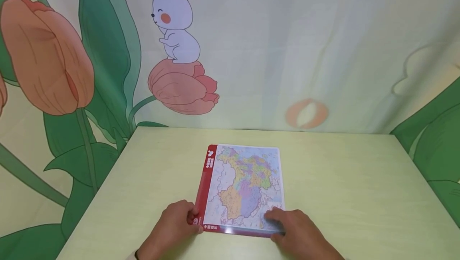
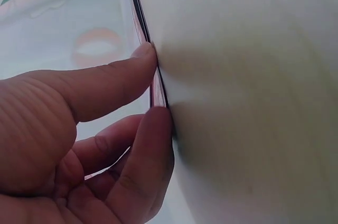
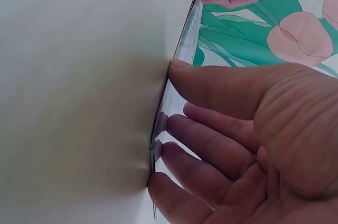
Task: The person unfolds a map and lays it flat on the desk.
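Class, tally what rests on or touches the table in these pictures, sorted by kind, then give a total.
Map puzzle board: 1
Hands: 2, the left hand and the right hand, each at a near corner of the board
Total: 3, all on the pale green table

The near right corner of the map board is covered by the right hand, and the red edge's near end by the left hand. Both wrists are cut off by the head view's lower edge. The board's print is too small to be read.
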Motion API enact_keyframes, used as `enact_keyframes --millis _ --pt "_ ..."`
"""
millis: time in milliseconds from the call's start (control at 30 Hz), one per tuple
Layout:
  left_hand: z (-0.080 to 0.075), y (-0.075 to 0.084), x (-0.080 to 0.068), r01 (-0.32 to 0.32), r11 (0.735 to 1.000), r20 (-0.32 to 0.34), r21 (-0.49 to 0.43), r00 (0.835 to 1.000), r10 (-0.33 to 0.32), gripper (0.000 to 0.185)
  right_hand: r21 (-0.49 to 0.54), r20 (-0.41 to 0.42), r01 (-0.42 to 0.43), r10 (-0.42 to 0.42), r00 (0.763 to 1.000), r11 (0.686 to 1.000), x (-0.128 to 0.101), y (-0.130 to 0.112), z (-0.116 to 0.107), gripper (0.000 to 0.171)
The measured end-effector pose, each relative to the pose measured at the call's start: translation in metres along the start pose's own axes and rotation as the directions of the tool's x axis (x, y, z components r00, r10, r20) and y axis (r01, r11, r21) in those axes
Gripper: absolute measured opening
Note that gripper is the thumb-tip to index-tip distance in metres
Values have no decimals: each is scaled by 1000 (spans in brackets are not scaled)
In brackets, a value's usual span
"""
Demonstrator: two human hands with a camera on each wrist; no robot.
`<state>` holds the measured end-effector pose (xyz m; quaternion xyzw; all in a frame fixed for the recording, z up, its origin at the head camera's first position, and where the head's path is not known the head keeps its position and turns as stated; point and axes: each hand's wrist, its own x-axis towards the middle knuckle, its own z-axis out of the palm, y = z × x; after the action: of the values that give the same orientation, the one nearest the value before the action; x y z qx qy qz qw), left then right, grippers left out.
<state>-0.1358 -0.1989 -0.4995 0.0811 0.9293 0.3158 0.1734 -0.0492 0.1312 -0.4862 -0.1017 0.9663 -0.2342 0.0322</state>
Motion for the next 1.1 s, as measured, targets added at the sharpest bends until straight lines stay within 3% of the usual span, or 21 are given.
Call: enact_keyframes --millis 233,433,567,833,1100 --pt "1 0 0 -10 1000 25 -1 1000 10 35 -30 10 -6 6 1000 1000 1 -2 -3 45" --pt "0 0 1 17 1000 10 25 1000 -17 49 -37 25 -17 18 1000 999 0 -4 -2 45" --pt "-1 -2 2 -20 1000 1 14 1000 20 60 -40 25 -36 37 999 999 0 -6 -2 46" --pt "-4 -8 5 -109 994 20 -27 994 109 61 -109 -2 -94 95 996 990 2 -19 3 46" --pt "-8 -8 7 -167 986 28 -22 985 168 58 -162 7 -49 51 999 986 10 -35 11 46"
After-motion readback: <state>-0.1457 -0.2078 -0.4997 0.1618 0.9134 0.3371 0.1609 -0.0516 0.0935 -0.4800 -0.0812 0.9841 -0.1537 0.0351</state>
